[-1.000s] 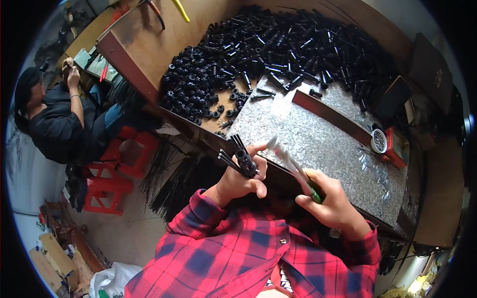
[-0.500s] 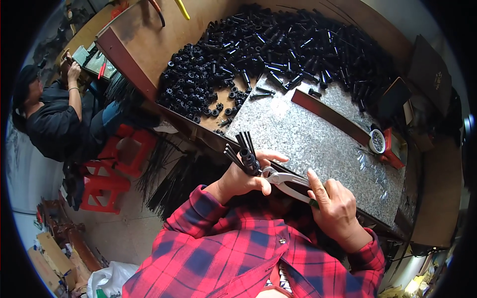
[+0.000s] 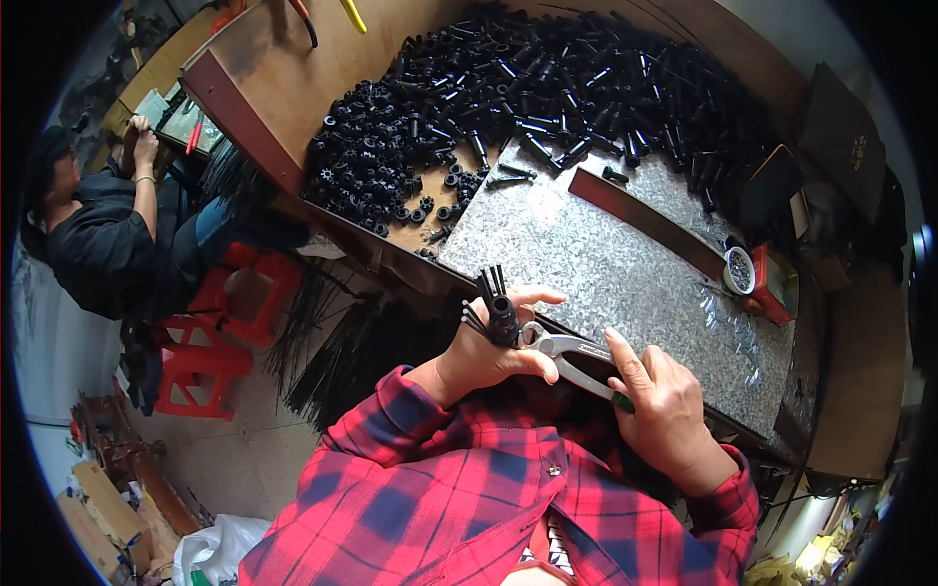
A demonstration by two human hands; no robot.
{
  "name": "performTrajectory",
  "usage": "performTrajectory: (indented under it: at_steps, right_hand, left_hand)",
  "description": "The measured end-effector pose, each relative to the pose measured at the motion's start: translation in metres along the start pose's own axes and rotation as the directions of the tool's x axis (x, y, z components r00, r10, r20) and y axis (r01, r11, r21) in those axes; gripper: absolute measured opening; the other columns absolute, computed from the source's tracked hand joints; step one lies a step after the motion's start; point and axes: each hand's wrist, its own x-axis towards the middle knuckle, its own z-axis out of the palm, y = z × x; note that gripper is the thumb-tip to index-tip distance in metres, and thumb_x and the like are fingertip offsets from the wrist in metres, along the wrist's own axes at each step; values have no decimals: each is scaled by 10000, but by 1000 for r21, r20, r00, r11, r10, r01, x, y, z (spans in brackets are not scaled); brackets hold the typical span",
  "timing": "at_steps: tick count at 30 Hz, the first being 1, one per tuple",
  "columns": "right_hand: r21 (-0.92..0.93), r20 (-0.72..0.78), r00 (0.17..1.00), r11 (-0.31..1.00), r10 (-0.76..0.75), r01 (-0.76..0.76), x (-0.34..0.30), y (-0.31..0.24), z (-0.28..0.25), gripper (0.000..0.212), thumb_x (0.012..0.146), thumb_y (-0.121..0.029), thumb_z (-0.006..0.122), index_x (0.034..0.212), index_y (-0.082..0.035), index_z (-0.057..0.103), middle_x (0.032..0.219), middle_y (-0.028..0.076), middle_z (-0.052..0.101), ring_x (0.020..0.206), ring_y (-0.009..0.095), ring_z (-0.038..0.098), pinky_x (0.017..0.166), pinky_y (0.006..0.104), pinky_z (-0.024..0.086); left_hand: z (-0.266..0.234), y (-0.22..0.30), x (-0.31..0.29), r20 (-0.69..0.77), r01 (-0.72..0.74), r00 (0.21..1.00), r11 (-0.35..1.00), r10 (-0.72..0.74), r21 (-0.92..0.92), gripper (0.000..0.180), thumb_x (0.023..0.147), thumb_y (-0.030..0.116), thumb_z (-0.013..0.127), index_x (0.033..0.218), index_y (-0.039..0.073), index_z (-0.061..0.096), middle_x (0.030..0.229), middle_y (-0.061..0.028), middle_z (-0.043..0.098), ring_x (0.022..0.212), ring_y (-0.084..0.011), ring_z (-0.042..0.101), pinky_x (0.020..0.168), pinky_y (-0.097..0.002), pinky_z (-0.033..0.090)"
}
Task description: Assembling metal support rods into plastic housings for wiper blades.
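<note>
Held in my left hand (image 3: 481, 359) is a black plastic hub (image 3: 503, 320) with an open round end and several thin black rods (image 3: 490, 280) fanning out from it. The left fingers wrap round the hub, with the thumb below and the index finger stretched out toward the right. My right hand (image 3: 664, 402) grips a pair of silver pliers (image 3: 586, 354) by the handles. The pliers' head sits against the hub's right side; whether the jaws are closed on anything there I cannot make out.
Ahead, a grey speckled board (image 3: 606, 259) bears a metal strip (image 3: 650, 225) and a white cup (image 3: 740, 271) of small bits. Beyond lies a heap of black tubes (image 3: 547, 88) and ribbed hubs (image 3: 357, 161). A co-worker (image 3: 98, 225) sits left near red stools (image 3: 205, 376).
The hub and rods have tilted and turned in my left hand, showing the open round end more. The pliers' head has moved slightly right with it; both hands keep their holds.
</note>
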Motion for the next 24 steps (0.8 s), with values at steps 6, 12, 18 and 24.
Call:
performTrajectory:
  at_steps: [6,12,18,24]
  right_hand:
    - [35,-28,1000,999,-4,5,2,-2,3,614,748,-93,678,1326,-55,474,754,112,469,664,265,513,582,381,425]
    - [-79,-55,995,993,-88,84,-4,4,-8,648,719,-84,687,1334,-87,484,749,89,459,650,239,513,562,361,426]
    - [-139,-31,994,985,-108,102,-14,0,-13,616,721,-59,639,1323,-103,517,728,76,439,568,209,490,475,330,406]
    - [-253,3,993,961,-117,114,-14,-8,-14,624,722,-61,619,1333,-80,498,699,67,411,570,204,491,489,331,419]
  left_hand:
    - [-5,-6,4,38,-20,999,1000,20,6,863,515,332,913,1240,48,541,625,114,412,592,4,361,509,-197,235]
    - [-14,-8,5,152,12,988,993,6,-118,689,537,175,918,1135,83,589,663,69,506,593,-4,414,499,-198,320]
    - [-2,-7,4,208,-15,976,979,58,-205,499,619,144,888,1000,31,586,653,95,460,575,5,352,482,-196,260]
    - [-3,-7,6,179,-148,975,983,128,105,261,713,135,808,874,45,624,773,17,570,660,-39,508,556,-196,396]
